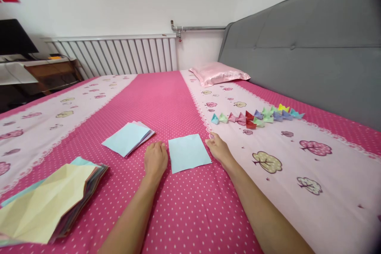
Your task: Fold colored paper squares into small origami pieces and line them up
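Note:
A single square sheet of light blue paper [189,153] lies flat on the bed between my two hands. Just left of it rests my left hand [156,158], fingers curled under, holding nothing that shows. My right hand [218,147] is at the sheet's upper right edge, thumb and forefinger slightly apart and nothing between them. A stack of square paper [126,138], light blue on top, lies beyond my left hand. To the right, several small folded paper pieces [241,118] in blue, green, pink, red, purple and yellow stand grouped together.
A larger pile of paper [44,202] with a creased yellow sheet on top lies at the near left. The bed [160,99] has a pink dotted cover. Behind are a pink pillow [218,72], a grey headboard [300,47], a radiator [119,55] and a desk with a monitor [14,37].

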Demonstrator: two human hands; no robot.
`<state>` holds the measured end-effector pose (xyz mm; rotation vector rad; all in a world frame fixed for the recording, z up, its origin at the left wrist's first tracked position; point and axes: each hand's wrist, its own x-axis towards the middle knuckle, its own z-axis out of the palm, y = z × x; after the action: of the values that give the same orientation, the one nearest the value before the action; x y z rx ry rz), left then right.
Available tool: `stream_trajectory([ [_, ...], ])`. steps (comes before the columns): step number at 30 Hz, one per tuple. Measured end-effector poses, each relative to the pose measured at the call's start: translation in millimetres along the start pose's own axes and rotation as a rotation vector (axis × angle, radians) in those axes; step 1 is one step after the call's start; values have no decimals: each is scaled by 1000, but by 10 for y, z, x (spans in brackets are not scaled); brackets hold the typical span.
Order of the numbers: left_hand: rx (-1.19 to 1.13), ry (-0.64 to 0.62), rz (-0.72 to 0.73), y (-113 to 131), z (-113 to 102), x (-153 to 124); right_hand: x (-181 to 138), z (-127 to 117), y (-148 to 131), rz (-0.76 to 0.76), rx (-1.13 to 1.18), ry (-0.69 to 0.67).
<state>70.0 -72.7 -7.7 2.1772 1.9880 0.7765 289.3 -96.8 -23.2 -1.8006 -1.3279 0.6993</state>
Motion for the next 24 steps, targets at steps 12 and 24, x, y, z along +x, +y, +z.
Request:
stream_trajectory([
  [12, -772, -342, -286, 234, -86, -51, -60, -60, 8, -82, 419, -309],
  [24, -1194, -528, -153, 268, -46, -131, -80, -215, -118, 10, 801, -379],
])
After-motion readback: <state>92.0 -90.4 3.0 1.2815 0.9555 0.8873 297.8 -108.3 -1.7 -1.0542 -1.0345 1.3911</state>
